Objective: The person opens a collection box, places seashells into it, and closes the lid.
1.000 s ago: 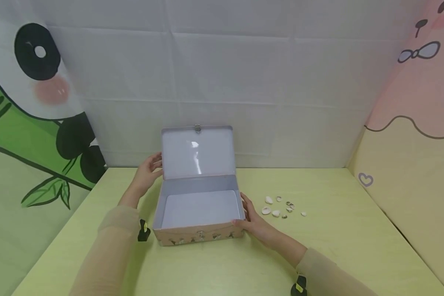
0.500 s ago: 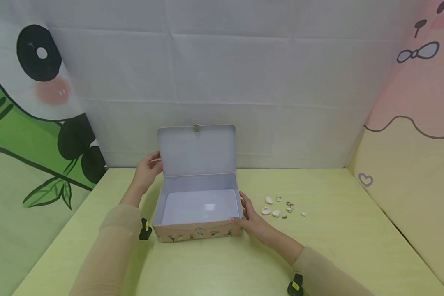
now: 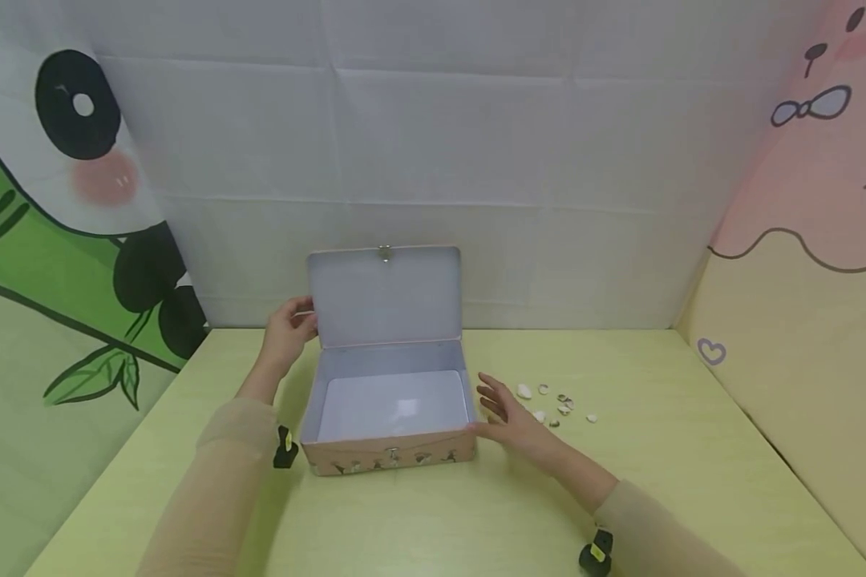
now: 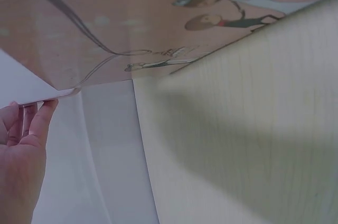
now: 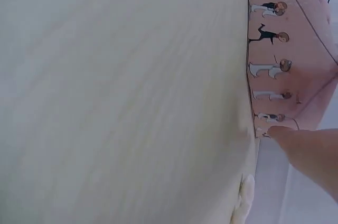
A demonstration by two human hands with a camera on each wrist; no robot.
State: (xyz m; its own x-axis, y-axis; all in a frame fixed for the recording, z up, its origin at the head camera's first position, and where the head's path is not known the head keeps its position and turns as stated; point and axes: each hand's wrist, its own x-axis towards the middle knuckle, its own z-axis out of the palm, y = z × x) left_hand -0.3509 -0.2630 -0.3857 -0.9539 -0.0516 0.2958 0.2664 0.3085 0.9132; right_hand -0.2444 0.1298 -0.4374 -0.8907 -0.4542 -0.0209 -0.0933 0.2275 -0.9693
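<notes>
A pink tin box (image 3: 361, 458) with a printed row of cartoon figures stands with its lid (image 3: 386, 300) raised and its pale interior bare. A metal clasp (image 3: 385, 253) sits at the lid's top edge. My left hand (image 3: 285, 336) is at the lid's left edge. In the left wrist view, its fingertips (image 4: 48, 106) touch that edge. My right hand (image 3: 523, 429) has its fingers spread beside the box's right front corner. Its thumb (image 5: 296, 142) is at the corner in the right wrist view; contact is hard to tell. Small seashells (image 3: 524, 391) lie beyond this hand, some hidden behind it.
The box rests on a pale yellow wooden table (image 3: 664, 481). Behind it hangs a white cloth backdrop (image 3: 440, 136). Printed cartoon panels stand on both sides, a panda panel (image 3: 79, 320) left and a pink animal panel (image 3: 801, 184) right.
My right hand has let go of the box's right side and moved right, fingers spreading, covering some shells. The lid has tipped back slightly, and my left hand stays at its edge.
</notes>
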